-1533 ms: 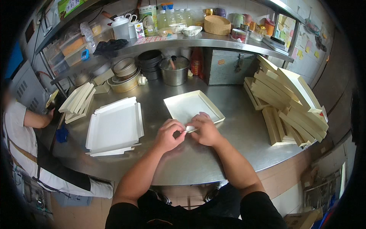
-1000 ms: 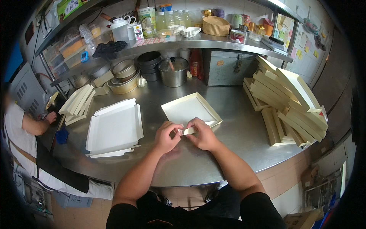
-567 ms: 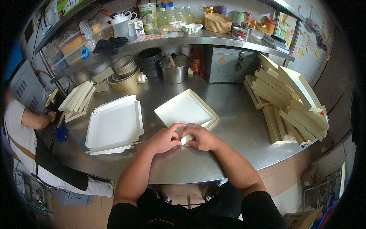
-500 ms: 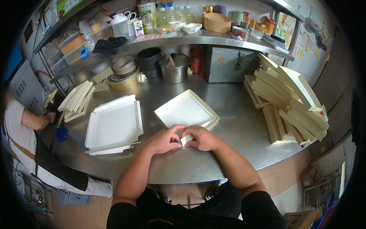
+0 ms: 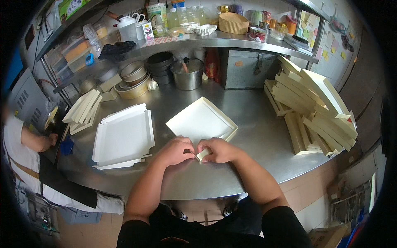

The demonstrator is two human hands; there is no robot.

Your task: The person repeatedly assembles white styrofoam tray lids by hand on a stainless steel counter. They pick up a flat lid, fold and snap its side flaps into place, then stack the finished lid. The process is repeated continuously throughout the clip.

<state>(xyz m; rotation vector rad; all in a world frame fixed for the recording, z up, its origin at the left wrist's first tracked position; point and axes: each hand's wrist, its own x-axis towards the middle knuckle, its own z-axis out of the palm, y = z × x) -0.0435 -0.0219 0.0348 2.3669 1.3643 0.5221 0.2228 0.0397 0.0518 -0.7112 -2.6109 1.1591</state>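
Note:
A shallow cream cardboard box tray (image 5: 200, 118) with a white inside lies turned cornerwise on the steel table in front of me. Its far walls stand upright. At the near corner my left hand (image 5: 179, 149) pinches the left side of the card between thumb and fingers. From the other side my right hand (image 5: 218, 150) grips the right wall close to that same corner, thumb below. The two fingertips almost meet there, with a small folded piece of cream card showing between them. My fingers hide part of the corner. Left of the tray lie flat, unfolded white card blanks (image 5: 124, 134).
Folded box trays (image 5: 310, 105) lean in a heap at the right; a smaller pile (image 5: 84, 109) stands far left. Behind are a lidded pot (image 5: 187, 76), pans (image 5: 134, 74) and a grey metal case (image 5: 248, 69), under a loaded shelf. A co-worker (image 5: 31, 153) stands at the left.
My left fingers have shifted slightly left and opened a small gap from the right hand at the corner. More of the folded corner shows. The tray stays in nearly the same place.

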